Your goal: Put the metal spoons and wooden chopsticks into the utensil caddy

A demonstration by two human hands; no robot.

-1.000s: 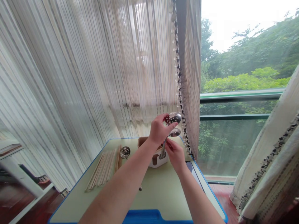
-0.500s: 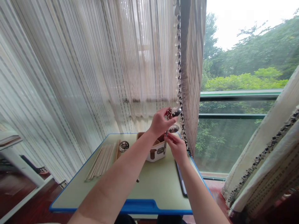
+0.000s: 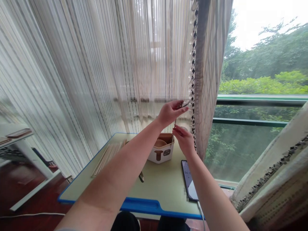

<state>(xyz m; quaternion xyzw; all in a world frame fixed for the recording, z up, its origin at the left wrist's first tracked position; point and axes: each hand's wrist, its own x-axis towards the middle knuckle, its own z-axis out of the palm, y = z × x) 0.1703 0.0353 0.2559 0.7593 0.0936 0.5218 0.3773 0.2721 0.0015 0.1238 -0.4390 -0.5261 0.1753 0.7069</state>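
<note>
My left hand (image 3: 171,113) is raised above the far side of the table, its fingers closed around a shiny metal spoon (image 3: 185,103) whose bowl points right; I cannot tell whether it holds more than one utensil. Just below it, my right hand (image 3: 184,137) pinches the thin handle of another metal spoon, its bowl (image 3: 184,128) partly hidden behind the fingers. That handle hangs down by the right rim of a white and brown compartment holder (image 3: 161,155). The brown inner sections of the holder show between my arms.
Wooden chopsticks (image 3: 106,157) lie on the left of the blue-edged table (image 3: 158,183). A metal handle end (image 3: 141,177) sticks out by my left forearm. A phone (image 3: 190,183) with a cable (image 3: 201,211) lies on the right. Curtains (image 3: 144,64) hang behind the table.
Both hands have risen slightly, and the spoon in my left hand has tilted edge-on. The view has shifted; my left arm now covers the perforated metal spoon head on the table.
</note>
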